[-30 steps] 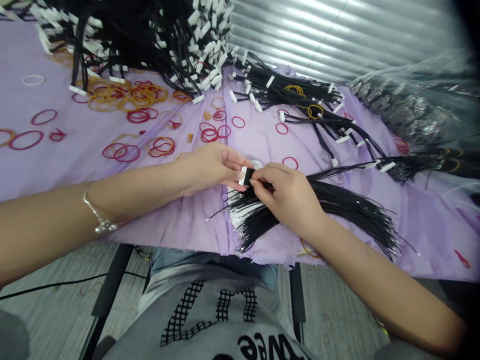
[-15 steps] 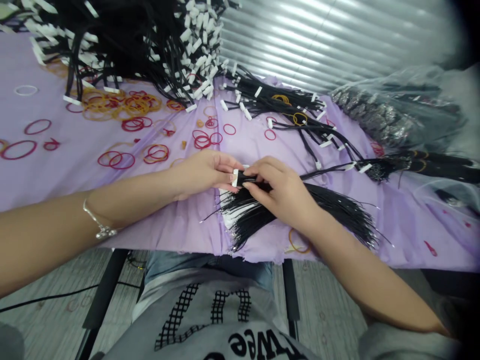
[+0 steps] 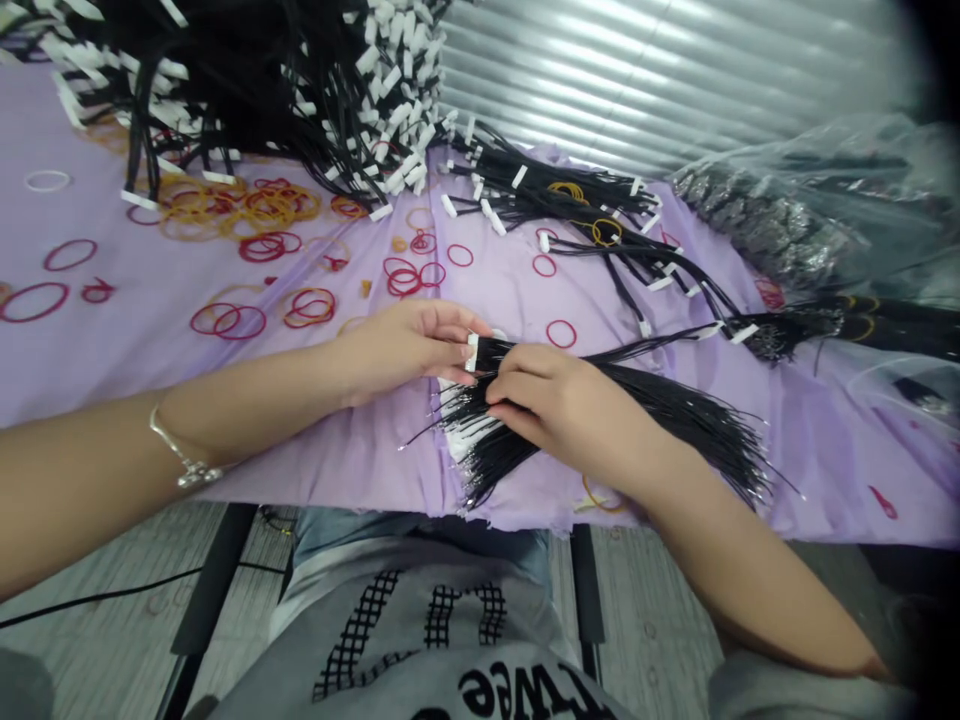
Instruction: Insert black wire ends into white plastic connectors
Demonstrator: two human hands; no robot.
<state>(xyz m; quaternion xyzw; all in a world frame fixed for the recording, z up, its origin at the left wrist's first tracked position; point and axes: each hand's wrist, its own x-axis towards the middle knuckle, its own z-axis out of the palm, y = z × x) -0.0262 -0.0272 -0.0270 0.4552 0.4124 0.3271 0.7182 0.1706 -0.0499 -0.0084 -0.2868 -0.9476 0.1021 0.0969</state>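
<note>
My left hand (image 3: 420,345) pinches a small white connector (image 3: 472,352) between thumb and fingers. Black wires run from that connector to the right, passing behind my right hand (image 3: 566,405). The right hand's fingers are closed, thumb against fingertips, at the tinned ends of a bundle of loose black wires (image 3: 679,415); a wire seems to be in the pinch, though the fingers partly hide it. This bundle lies fanned on the purple cloth (image 3: 337,440), with something white under its left end.
A large heap of black cables with white connectors (image 3: 405,110) stands at the back left. Red and orange rubber bands (image 3: 262,205) lie scattered about. More cables (image 3: 570,190) lie behind my hands. Clear plastic bags (image 3: 810,220) of metal-tipped wires sit at the right.
My right hand has left the wires beside the connector and moved slightly down to the loose bundle's ends. My left hand stays on the connector. A red band behind the right hand is now uncovered.
</note>
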